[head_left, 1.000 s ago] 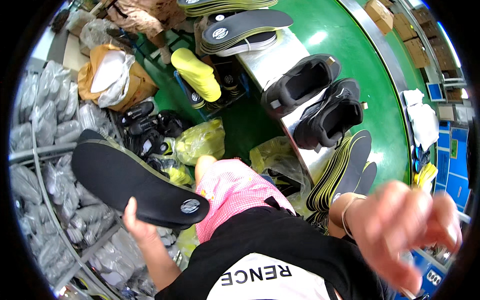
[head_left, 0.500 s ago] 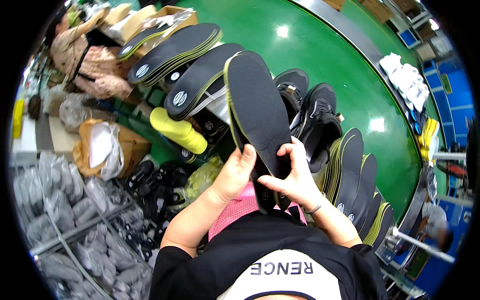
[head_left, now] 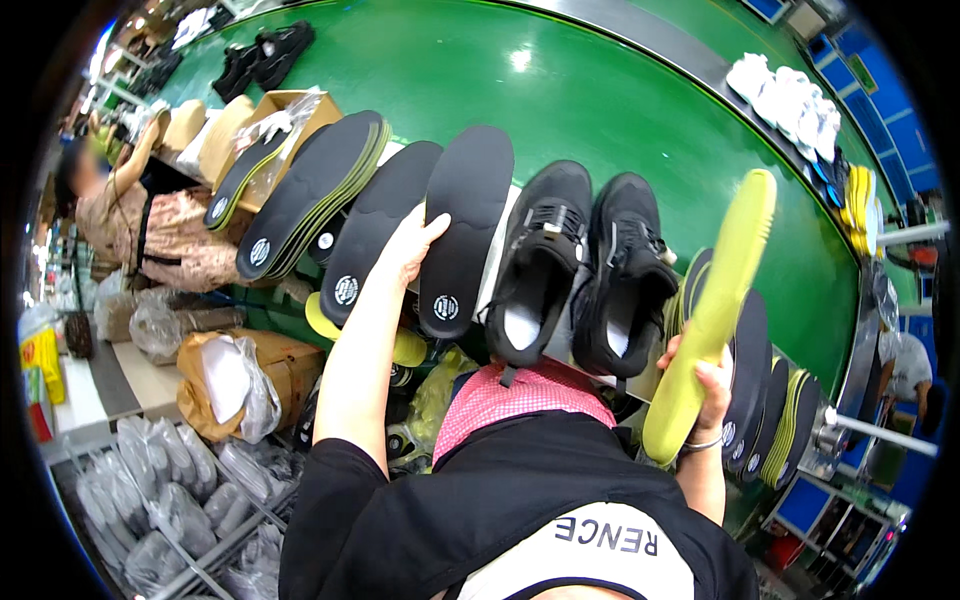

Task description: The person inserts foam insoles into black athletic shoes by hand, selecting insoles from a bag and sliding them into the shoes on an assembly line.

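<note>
My left hand (head_left: pixel 408 248) grips the edge of a black insole (head_left: pixel 466 240), thumb on its face, beside a stack of black insoles (head_left: pixel 385 215). Off to the right, my right hand (head_left: pixel 708 388) is closed around another insole (head_left: pixel 715 310), turned so its yellow-green underside shows. Between my hands stand two black sneakers, a left one (head_left: pixel 553 205) and a right one (head_left: pixel 628 225), their toes pointing away from me. Pale patches show inside both shoe openings. The fingers of my right hand are partly hidden by the insole.
More insole stacks stand at the left (head_left: pixel 320 190) and right (head_left: pixel 785 430) of the green conveyor (head_left: pixel 430 70). A cardboard box (head_left: pixel 300 105) and a co-worker (head_left: pixel 165 220) are at the far left. A brown bag (head_left: pixel 285 370) and plastic-wrapped bundles (head_left: pixel 160 480) lie lower left.
The insoles held together in both hands are now apart: one has gone left with my left hand, the other right with my right hand. Both sneakers now show fully between them.
</note>
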Demonstrator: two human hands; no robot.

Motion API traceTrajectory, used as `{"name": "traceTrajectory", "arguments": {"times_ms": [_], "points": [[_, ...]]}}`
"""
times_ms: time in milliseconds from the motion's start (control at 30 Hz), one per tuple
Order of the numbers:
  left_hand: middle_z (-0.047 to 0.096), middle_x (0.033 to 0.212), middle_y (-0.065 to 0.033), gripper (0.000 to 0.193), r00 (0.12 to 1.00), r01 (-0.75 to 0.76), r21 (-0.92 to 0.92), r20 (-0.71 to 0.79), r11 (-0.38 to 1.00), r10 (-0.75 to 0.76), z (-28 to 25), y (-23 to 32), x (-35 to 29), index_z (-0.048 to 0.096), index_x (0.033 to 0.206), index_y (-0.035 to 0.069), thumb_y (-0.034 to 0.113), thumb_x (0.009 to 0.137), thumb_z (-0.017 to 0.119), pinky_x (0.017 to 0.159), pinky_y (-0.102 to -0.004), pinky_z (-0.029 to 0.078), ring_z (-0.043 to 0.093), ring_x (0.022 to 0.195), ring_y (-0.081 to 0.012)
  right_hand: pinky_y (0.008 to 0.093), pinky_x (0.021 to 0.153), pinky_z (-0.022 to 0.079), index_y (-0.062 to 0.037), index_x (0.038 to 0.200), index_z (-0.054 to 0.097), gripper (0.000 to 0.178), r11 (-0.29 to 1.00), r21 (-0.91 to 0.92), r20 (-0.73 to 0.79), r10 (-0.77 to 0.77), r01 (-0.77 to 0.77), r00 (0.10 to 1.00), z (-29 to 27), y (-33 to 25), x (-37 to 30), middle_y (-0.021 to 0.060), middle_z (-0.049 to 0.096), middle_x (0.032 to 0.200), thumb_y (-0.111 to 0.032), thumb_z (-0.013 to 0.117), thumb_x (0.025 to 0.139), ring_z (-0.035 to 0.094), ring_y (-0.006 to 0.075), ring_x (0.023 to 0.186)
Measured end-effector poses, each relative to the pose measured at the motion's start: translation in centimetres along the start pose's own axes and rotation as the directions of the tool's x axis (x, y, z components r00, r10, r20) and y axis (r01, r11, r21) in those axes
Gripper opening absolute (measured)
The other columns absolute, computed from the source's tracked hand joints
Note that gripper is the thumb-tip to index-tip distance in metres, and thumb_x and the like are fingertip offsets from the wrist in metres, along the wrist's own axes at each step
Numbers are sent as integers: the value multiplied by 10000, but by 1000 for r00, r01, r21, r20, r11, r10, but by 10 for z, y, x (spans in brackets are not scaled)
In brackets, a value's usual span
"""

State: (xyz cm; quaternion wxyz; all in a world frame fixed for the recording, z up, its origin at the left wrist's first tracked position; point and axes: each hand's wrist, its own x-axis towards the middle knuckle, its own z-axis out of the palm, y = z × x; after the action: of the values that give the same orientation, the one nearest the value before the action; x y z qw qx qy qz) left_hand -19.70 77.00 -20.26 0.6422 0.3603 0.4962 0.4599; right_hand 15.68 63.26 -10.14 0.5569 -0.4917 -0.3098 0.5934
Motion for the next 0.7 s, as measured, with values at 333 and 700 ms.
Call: {"name": "traceTrajectory", "arguments": {"times_ms": [333, 700], "points": [[334, 1235, -283, 779, 847, -99, 993, 52, 62, 529, 40, -30, 19, 104, 1329, -23, 137, 755, 606, 908, -417, 363, 418, 1063, -417, 338, 787, 408, -57, 890, 492, 385, 543, -826, -29, -307, 151, 951, -34, 21, -19, 146, 415, 963, -180, 662, 567, 475, 276, 885], [580, 948, -65, 303, 927, -305, 306, 313, 902, 207, 160, 53, -32, 566, 1041, 5, 226, 834, 557, 652, -241, 470, 567, 769, -129, 364, 796, 402, -59, 895, 478, 401, 551, -832, -110, -288, 71, 951, -6, 36, -29, 155, 409, 985, -173, 689, 574, 463, 296, 906]]}}
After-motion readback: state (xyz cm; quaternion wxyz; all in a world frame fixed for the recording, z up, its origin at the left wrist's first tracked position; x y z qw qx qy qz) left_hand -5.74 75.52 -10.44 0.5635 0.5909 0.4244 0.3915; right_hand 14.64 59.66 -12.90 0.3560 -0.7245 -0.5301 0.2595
